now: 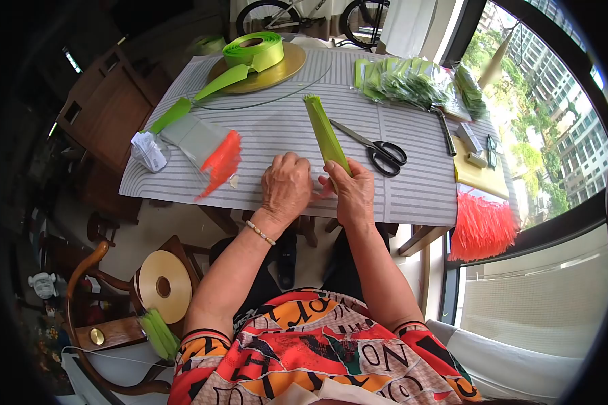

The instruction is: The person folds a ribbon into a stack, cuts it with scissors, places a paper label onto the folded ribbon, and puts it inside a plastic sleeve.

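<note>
Green strip bundle [325, 131] held in R hand [355, 192], unbagged; L hand [286, 183] half-curled, contents can't be told. Several green pkts [405, 82] seemingly bagged; ribbon roll [265, 57] not used up.

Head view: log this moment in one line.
right hand: holds green bundle | left hand: beside right hand, grip unclear | scissors: on striped table

One head-worn fisheye view, dark-edged; looked forward and steeply down over patterned shirt [324, 344], closest, bottom centre. Left hand [286, 182] and right hand [355, 192] sat near, mid-frame; desk [270, 128] spanned the centre; bicycle [307, 21] stood farther off, top edge; window [554, 101] at right.
</note>
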`<state>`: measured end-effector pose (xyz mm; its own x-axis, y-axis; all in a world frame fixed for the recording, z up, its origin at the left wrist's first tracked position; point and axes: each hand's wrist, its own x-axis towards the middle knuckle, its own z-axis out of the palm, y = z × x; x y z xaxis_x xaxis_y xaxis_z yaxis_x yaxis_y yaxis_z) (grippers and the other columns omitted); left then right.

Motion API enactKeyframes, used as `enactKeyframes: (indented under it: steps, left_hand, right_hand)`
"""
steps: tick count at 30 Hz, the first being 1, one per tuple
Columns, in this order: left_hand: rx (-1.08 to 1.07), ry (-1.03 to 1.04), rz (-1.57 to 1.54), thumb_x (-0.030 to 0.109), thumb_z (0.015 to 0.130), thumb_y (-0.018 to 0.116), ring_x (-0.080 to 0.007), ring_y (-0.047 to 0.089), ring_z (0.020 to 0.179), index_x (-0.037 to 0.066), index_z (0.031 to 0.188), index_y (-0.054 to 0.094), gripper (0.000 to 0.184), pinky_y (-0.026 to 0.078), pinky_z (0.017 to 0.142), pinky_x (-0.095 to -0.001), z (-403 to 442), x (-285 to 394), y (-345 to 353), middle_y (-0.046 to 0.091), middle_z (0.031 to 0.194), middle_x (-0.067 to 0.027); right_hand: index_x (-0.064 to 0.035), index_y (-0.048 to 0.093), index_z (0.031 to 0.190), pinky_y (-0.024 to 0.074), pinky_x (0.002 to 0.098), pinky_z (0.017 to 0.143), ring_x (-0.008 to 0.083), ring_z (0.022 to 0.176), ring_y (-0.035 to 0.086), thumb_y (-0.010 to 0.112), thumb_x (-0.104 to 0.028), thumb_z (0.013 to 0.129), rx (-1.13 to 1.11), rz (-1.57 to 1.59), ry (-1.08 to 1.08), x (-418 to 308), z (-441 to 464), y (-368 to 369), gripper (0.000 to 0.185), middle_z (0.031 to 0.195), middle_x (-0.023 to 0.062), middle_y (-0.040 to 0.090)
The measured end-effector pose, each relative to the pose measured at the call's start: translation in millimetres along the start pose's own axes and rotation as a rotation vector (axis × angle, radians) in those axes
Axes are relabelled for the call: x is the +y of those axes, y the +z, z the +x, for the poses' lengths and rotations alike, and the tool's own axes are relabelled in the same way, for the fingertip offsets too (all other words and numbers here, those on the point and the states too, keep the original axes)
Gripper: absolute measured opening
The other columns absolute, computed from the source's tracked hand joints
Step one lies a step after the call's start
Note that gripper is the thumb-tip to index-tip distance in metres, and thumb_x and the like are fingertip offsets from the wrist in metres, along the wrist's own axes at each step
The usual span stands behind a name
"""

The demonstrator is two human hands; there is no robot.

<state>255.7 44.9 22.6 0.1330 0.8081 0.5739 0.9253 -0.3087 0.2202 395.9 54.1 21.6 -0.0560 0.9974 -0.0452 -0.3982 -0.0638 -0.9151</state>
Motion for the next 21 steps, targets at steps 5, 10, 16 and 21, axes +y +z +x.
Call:
enactKeyframes:
  steps: [5,10,16,21]
  left_hand:
    - [0.055,0.018,-0.027,0.007,0.078,0.066,-0.0326,0.060,0.082,0.005,0.085,0.060,0.010,0.048,0.076,-0.0433,-3.9,12.0,0.1,0.061,0.084,-0.0113]
    - [-0.022,-0.015,-0.116,0.008,0.079,0.067,-0.0332,0.061,0.082,0.005,0.089,0.059,0.014,0.049,0.074,-0.0448,-11.1,17.2,-1.9,0.063,0.085,-0.0127]
    - [-0.088,-0.083,-0.017,0.011,0.080,0.063,-0.0299,0.063,0.086,0.006,0.086,0.058,0.009,0.048,0.078,-0.0452,-8.1,13.8,5.0,0.063,0.080,-0.0107]
    - [0.064,0.079,0.038,0.007,0.080,0.065,-0.0329,0.063,0.079,0.006,0.085,0.060,0.007,0.049,0.072,-0.0432,-4.8,25.0,-3.8,0.064,0.079,-0.0109]
  right_hand:
    - [0.0006,0.068,0.100,0.0498,0.0220,0.057,0.0070,0.059,0.054,0.068,-0.011,0.090,0.023,0.020,-0.007,-2.3,-4.7,0.1,0.015,0.074,-0.0001,0.060]
    - [0.0020,0.065,0.101,0.0581,0.0280,0.065,0.0079,0.060,0.056,0.069,-0.013,0.090,0.009,0.222,-0.033,4.9,0.7,-4.8,0.019,0.086,0.0039,0.062]
    - [0.0007,0.066,0.100,0.0561,0.0252,0.064,0.0071,0.060,0.055,0.070,-0.014,0.090,0.081,0.289,0.019,-5.0,1.3,-5.1,0.018,0.084,0.0026,0.062]
    - [-0.0013,0.068,0.097,0.0463,0.0209,0.056,0.0065,0.061,0.055,0.071,-0.014,0.090,0.007,0.116,-0.004,2.4,-0.1,-2.9,0.015,0.078,-0.0006,0.061]
